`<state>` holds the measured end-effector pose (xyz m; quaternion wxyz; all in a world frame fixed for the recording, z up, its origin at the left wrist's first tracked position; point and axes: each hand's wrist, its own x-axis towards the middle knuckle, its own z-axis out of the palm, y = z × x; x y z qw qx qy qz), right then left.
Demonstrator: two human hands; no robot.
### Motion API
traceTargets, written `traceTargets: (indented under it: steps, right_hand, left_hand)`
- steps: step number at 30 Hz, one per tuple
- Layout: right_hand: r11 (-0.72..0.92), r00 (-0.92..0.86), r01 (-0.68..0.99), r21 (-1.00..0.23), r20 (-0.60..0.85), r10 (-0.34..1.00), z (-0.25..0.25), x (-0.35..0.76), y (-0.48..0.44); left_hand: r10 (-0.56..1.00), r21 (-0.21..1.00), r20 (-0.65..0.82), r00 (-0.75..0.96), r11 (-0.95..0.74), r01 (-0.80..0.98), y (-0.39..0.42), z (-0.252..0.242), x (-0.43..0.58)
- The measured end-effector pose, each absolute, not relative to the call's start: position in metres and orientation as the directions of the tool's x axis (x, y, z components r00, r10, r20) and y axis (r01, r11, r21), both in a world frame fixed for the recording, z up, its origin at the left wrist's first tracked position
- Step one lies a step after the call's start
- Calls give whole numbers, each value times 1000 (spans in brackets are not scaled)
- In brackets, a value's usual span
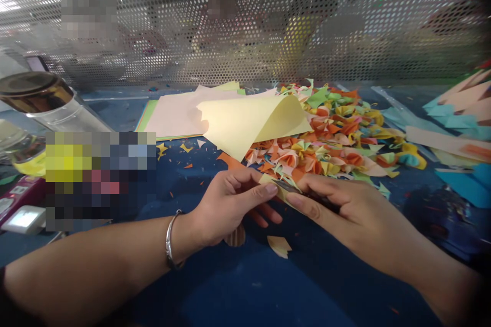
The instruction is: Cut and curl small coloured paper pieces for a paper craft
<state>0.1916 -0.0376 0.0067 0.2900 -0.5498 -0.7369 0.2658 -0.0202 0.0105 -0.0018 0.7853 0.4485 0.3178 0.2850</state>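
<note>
My left hand [238, 196] pinches a small folded piece of pale yellow paper [267, 179] between thumb and forefinger, its other fingers curled below. Close on its right, my right hand [337, 202] is closed around a slim dark tool [287, 185]. The tool lies along the paper; whether it is scissors or a blade I cannot make out, as my fingers cover most of it. Under the hands a small cut piece of yellow paper [280, 246] lies on the dark blue table [245, 291]. A brownish striped rounded thing [235, 236] shows partly below my left hand.
Behind my hands lie stacked coloured sheets [172, 115], a curled yellow sheet [238, 122] and a heap of folded paper pieces [337, 133]. A lidded clear bottle [72, 110] stands left. Paper strips [448, 140] lie right. A perforated metal screen [245, 36] closes off the back.
</note>
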Motion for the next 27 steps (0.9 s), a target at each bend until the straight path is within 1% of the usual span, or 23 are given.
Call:
traceTargets:
  steps: [4,13,23,27]
  right_hand:
    - [228,-226,652,-723,103,969,6,192,-39]
    - [214,-233,652,-728,77,969,6,190,-38]
    - [229,-243,672,-704,83,967,11,190,-38]
    - [224,-238,663,-714,83,968,10,189,-38]
  left_hand:
    - [728,889,-250,639,434,-146,11,-1,-21]
    - [720,893,-249,648,430,-135,12,-4,-21]
    - [712,902,-262,651,421,-97,12,-2,-22]
    - [707,902,-260,657,422,-98,12,-3,-22]
